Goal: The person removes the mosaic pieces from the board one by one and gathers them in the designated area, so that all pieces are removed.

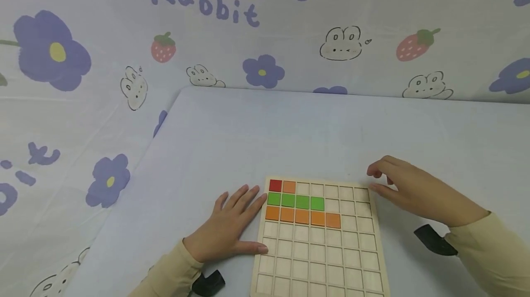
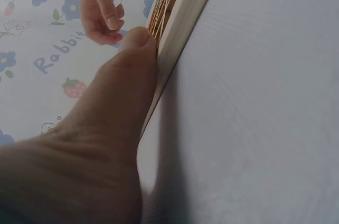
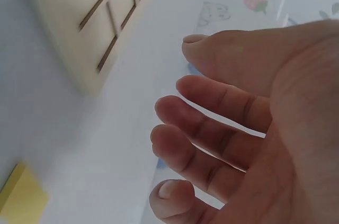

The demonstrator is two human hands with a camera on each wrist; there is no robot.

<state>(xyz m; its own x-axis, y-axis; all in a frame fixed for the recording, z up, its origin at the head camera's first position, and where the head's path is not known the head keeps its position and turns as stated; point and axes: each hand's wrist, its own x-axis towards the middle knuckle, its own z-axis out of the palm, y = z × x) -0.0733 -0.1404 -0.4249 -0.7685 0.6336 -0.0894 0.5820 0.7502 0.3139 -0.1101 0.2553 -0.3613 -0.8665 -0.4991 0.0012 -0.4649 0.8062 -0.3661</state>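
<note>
A wooden grid board (image 1: pixel 314 253) lies on the white table. Its top row has a red tile (image 1: pixel 275 185) and an orange tile (image 1: pixel 289 187) at the left end. Several green tiles (image 1: pixel 295 201) fill part of the second row, and several orange tiles (image 1: pixel 302 217) part of the third. My left hand (image 1: pixel 229 228) rests beside the board with fingers spread, its thumb on the left rim. Over the board's upper right corner hovers my right hand (image 1: pixel 407 186), fingers loosely bent; the right wrist view shows nothing held in its fingers (image 3: pixel 196 113).
A yellow piece (image 3: pixel 24 195) lies at the lower left of the right wrist view. Behind the white table (image 1: pixel 310 136) hangs a cloth (image 1: pixel 290 34) printed with flowers, strawberries and rabbits. A black strap end (image 1: pixel 434 240) sticks out by the right sleeve.
</note>
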